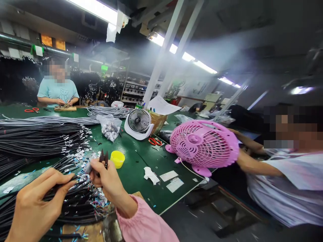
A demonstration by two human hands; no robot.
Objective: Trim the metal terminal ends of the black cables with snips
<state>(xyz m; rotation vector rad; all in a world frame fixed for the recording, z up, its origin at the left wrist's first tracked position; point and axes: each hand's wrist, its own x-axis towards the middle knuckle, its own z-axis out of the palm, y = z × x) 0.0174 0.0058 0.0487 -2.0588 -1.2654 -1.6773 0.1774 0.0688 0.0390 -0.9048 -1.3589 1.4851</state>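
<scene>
My left hand [41,200] is at the lower left, its thumb and fingertips pinched round the end of a black cable [80,182]. Just right of it, my right hand [103,174] is closed round a pair of dark-jawed wire cutters [103,157], whose jaws point upward and stand apart. The handles are mostly hidden in the fist. Under and behind both hands lie bundles of black cables [37,143], with stripped coloured wire ends [97,198] and small white labels at their right ends. A yellow cup [117,159] stands just beyond my right hand.
A white fan [138,122], a pink fan [202,144], red-handled scissors [154,141] and a plastic bag of small parts [110,127] rest on the green table [136,164]. Grey cables [63,120] lie behind. One co-worker [59,89] sits opposite; another person [282,174] reaches toward the pink fan.
</scene>
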